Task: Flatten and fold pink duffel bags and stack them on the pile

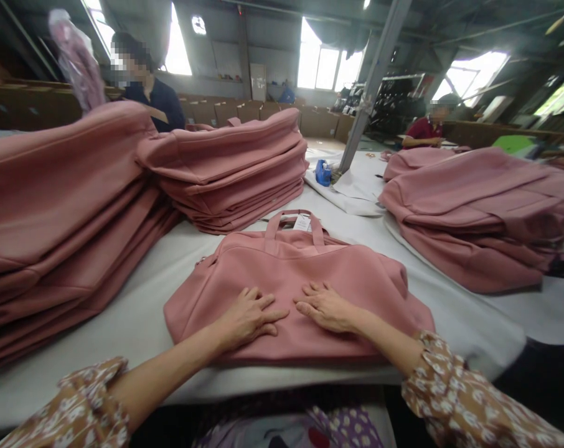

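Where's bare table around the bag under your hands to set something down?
Bare table lies between the pink bag under the left hand and right hand and the left stack, and right of it before the right pile. Behind its handles, the middle stack crowds in.

Both forearms reach forward from the bottom corners and converge toward the middle, bare from the elbows down, floral-print sleeves pushed up at the upper arms. Left hand [249,316] lies palm down, fingers spread and pointing right-forward, thumb tucked low. Right hand [325,306] also flat, palm down, fingers together-ish and pointing left. Fingertips of the two hands sit near each other, not touching. Nothing gripped in either; both pressed flat.
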Motion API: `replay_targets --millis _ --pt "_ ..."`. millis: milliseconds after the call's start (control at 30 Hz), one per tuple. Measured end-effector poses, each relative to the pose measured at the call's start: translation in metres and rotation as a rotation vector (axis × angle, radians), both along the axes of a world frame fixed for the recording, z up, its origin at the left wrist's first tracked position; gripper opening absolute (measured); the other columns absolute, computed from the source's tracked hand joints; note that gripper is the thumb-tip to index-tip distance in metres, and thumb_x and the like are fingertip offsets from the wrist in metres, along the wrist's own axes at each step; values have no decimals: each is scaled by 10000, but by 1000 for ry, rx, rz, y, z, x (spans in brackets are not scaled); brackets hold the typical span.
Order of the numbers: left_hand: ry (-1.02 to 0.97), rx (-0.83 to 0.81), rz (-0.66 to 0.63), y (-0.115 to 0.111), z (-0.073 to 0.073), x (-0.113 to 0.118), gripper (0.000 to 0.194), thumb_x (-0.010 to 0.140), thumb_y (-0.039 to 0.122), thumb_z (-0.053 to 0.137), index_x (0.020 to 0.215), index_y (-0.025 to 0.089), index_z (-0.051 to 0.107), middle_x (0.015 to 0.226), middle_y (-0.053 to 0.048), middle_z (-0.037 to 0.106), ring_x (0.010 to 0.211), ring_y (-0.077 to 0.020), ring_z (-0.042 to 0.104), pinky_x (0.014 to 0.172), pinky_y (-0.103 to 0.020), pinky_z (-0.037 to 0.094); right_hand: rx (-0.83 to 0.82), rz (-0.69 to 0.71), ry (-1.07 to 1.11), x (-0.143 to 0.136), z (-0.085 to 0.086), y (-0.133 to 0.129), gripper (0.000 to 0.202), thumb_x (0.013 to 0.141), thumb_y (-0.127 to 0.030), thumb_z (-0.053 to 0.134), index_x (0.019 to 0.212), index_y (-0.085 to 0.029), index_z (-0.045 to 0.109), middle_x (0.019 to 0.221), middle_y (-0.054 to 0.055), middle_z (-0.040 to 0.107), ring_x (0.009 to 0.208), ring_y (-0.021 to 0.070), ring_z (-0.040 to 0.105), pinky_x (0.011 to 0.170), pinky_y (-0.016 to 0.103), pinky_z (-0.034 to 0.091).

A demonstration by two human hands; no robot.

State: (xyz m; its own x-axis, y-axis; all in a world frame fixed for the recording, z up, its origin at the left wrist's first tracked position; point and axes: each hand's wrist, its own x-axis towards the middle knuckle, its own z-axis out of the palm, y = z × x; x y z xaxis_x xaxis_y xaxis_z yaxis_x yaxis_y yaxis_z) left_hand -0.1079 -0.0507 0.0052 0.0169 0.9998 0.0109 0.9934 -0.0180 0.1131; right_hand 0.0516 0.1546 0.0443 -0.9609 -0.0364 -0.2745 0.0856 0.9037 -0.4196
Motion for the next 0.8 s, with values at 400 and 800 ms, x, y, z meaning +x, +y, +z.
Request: replay_targets --millis 400,800 --pt "-86 -9 -77 10 6 -8 376 989 498 324 1167 295 586 1009 -31 638 767 -205 445 772 -368 323 92 -23 -43 12 -18 6 748 898 -760 319 1489 -303 310 1575 95 193 1443 367 99 1111 688 13" --pt "-35 -4 -13 6 8 4 378 1001 458 320 1251 298 554 1089 -36 641 862 -234 484 800 -384 378 94 -89 104 10 -37 7 503 993 -585 331 1396 -320 476 1517 62 355 1413 328 245 1139 602 167"
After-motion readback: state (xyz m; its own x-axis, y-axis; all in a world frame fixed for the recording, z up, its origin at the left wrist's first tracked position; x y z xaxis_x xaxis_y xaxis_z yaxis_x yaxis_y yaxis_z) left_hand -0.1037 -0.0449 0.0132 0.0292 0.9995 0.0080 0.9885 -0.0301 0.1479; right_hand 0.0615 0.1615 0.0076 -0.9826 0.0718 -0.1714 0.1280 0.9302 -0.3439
